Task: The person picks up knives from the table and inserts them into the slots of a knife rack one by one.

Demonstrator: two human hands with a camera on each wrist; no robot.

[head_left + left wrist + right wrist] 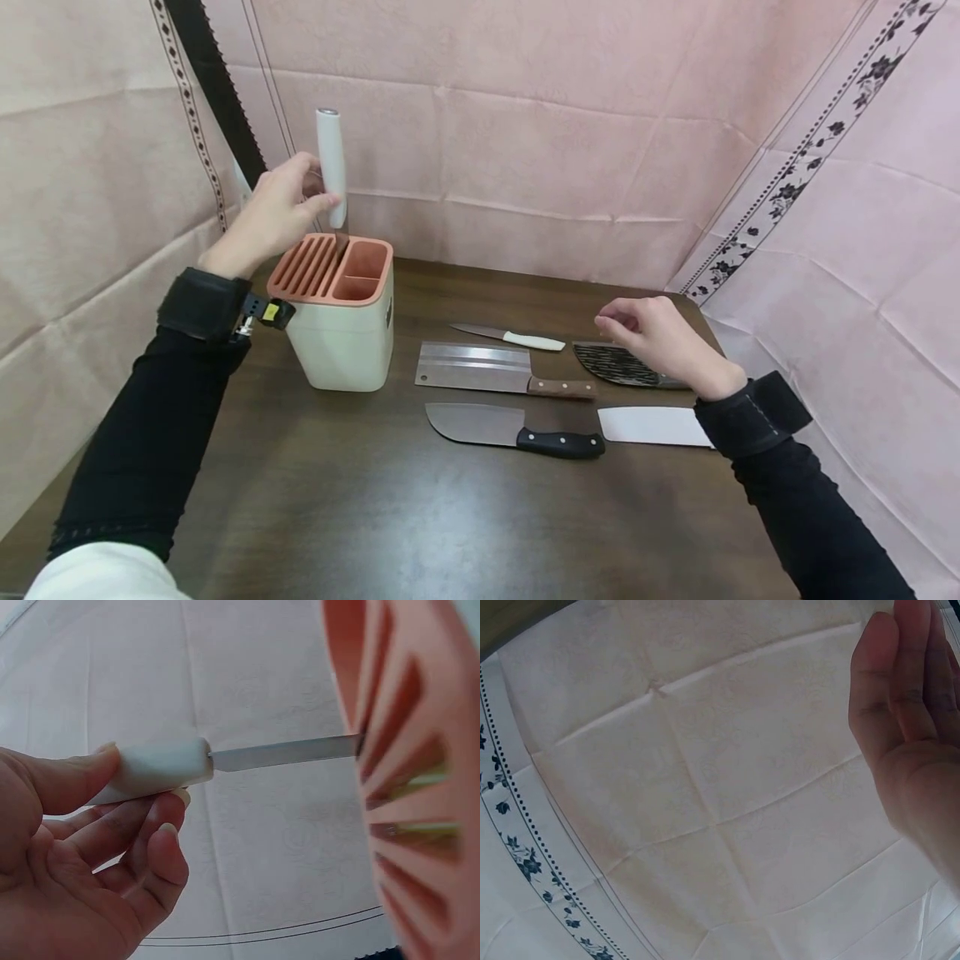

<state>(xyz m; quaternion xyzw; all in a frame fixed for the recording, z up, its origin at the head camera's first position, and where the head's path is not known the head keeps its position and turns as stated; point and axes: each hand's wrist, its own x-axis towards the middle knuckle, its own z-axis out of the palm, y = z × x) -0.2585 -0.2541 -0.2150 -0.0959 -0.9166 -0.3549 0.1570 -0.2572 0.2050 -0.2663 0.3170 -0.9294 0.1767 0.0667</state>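
My left hand (279, 207) pinches the white handle of a knife (332, 167) between thumb and fingers. The knife stands upright over a cream knife holder (341, 346) with an orange slotted top. In the left wrist view, the tip of the thin blade (285, 754) enters a slot near the divided compartments. My right hand (663, 337) hovers over a dark, textured blade (611, 364) at the right, its fingers loosely curled and holding nothing. The right wrist view shows that hand (911, 727) against the cloth.
A small white-handled knife (534, 341), a cleaver with a wooden handle (474, 367) and a black-handled knife (561, 442) lie on the brown table (420, 525). A flat white blade-like piece (652, 426) lies partly under my right wrist. Pink cloth (525, 150) hangs behind and beside the table.
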